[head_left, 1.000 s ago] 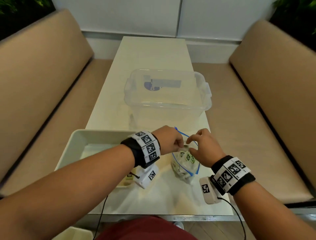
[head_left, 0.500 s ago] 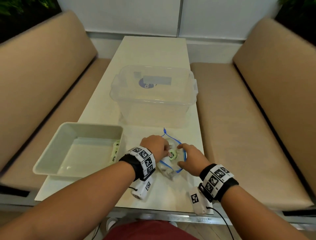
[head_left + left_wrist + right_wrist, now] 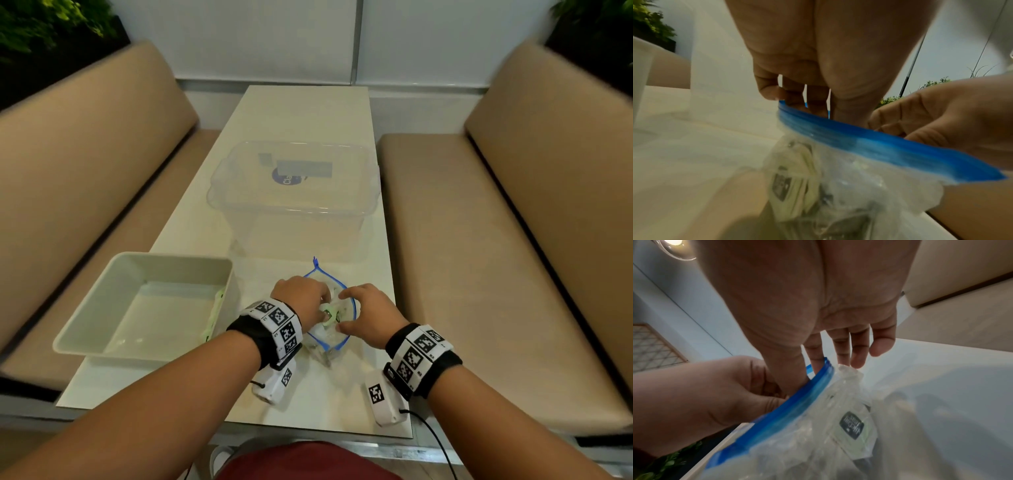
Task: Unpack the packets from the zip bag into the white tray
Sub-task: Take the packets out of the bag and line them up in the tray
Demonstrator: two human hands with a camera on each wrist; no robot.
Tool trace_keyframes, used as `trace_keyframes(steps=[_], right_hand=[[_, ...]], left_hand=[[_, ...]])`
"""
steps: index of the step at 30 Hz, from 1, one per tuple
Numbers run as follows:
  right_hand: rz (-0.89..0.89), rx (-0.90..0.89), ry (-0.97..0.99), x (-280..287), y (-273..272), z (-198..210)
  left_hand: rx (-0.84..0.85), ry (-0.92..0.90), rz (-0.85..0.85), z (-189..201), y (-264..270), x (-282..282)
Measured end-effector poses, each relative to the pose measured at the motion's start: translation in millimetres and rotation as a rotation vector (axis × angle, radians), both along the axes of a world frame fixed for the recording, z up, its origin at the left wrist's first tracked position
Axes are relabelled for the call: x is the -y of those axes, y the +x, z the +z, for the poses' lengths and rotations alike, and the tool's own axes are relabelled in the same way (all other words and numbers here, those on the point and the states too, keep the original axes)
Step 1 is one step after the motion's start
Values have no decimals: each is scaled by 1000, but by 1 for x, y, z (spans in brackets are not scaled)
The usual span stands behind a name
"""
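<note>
Long pale counter (image 3: 301, 113) between two tan benches (image 3: 462, 246). Clear plastic tub (image 3: 294, 202) with lid on, mid-counter, label on top. White tray (image 3: 102, 310) at near left corner, one pale green packet (image 3: 215, 313) leaning against its inner right wall. Zip bag (image 3: 330, 337) with blue seal standing on counter just right of tray, near front edge, mouth open, packets inside. Tub well behind bag.

Long pale table (image 3: 308, 113) between two tan padded benches (image 3: 85, 178), white wall panels (image 3: 274, 37) behind.
</note>
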State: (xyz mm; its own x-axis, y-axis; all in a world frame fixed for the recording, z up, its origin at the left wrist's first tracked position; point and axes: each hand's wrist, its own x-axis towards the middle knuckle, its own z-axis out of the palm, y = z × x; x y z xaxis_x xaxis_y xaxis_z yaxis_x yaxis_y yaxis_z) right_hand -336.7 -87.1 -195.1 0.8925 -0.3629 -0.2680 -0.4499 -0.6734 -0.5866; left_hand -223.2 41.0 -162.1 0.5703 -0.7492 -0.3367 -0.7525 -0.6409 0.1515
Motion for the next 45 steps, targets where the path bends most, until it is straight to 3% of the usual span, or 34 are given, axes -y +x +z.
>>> trace_keyframes(steps=[3, 5, 8, 12, 20, 27, 32, 37, 45], right_hand=[[6, 3, 29, 2, 0, 2], [-9, 38, 68, 3, 2, 3], [-27, 164, 144, 5, 4, 7], [-89, 305, 182, 10, 6, 12], [-140, 299, 184, 15, 5, 7], [-180, 332, 369, 16, 8, 9], [-164, 403, 427, 14, 12, 20], [-274, 519, 549, 8, 20, 33], [-382, 527, 729, -17, 42, 52]], left_hand=[[-62, -66, 41, 4, 1, -4], [-132, -208, 78, 10, 3, -7], [-228, -436, 117, 19, 6, -8], [-287, -545, 137, 21, 7, -6], [-251, -390, 146, 12, 7, -4], [-169, -336, 77, 13, 14, -5], [-180, -431, 87, 17, 20, -13], [-244, -493, 140, 26, 31, -25], [-405, -686, 216, 32, 58, -53]])
